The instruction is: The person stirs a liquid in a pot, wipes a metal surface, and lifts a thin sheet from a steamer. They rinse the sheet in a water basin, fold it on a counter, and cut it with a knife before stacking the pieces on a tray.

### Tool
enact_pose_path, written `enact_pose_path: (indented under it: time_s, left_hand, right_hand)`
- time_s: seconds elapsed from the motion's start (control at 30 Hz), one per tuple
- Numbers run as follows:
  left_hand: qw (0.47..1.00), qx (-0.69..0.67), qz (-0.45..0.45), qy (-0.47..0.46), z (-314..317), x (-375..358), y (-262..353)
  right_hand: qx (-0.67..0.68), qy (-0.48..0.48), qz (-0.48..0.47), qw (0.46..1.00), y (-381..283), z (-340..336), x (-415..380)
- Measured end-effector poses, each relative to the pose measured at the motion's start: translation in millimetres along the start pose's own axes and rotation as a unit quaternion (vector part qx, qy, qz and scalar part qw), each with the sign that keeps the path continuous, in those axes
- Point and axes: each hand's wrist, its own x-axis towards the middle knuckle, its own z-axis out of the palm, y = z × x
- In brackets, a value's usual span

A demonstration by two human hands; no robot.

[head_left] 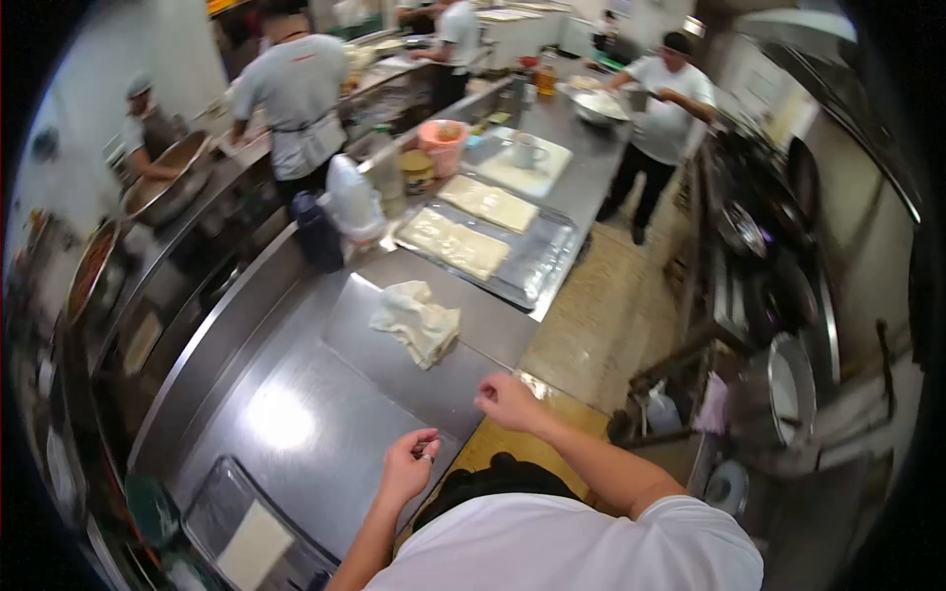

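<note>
– So, leftmost?
– Left hand [406, 467]: fingers loosely bent, nothing visible in them. Then the cloth [419, 321], crumpled on the counter [360, 399], touching neither hand.
– Handling?
– We'd guess light, soft, floppy; we'd pinch a bunched fold. Then right hand [506, 400]: fingers curled in; we can't tell whether they're fully closed.

1. A commercial kitchen — a long steel tabletop [345, 433] runs through it.
2. A tray [542, 268] of pale, flat sheets [455, 243] lies by the tabletop's right edge.
3. Dark pans [788, 212] and a large pot [803, 384] face that edge.
4. A person in an apron [313, 146]; another by a bowl [603, 118].
</note>
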Motion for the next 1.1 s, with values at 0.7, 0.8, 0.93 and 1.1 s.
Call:
enact_pose_path:
  time_s: [0.7, 0.8, 0.93, 1.1]
  left_hand:
    - [0.793, 0.201, 0.213, -0.535, 135, -113, 13]
    - [0.741, 0.247, 0.214, -0.587, 154, -165, 9]
    - [0.696, 0.217, 0.24, -0.641, 181, -236, -20]
    - [0.622, 0.256, 0.269, -0.69, 203, -352, -37]
  right_hand:
    - [0.069, 0.362, 0.326, 0.87, -46, 57, -379]
    - [0.073, 0.402, 0.362, 0.838, -59, 86, -451]
    - [0.096, 0.439, 0.412, 0.793, -78, 132, -538]
    - [0.142, 0.505, 0.449, 0.724, -108, 184, -637]
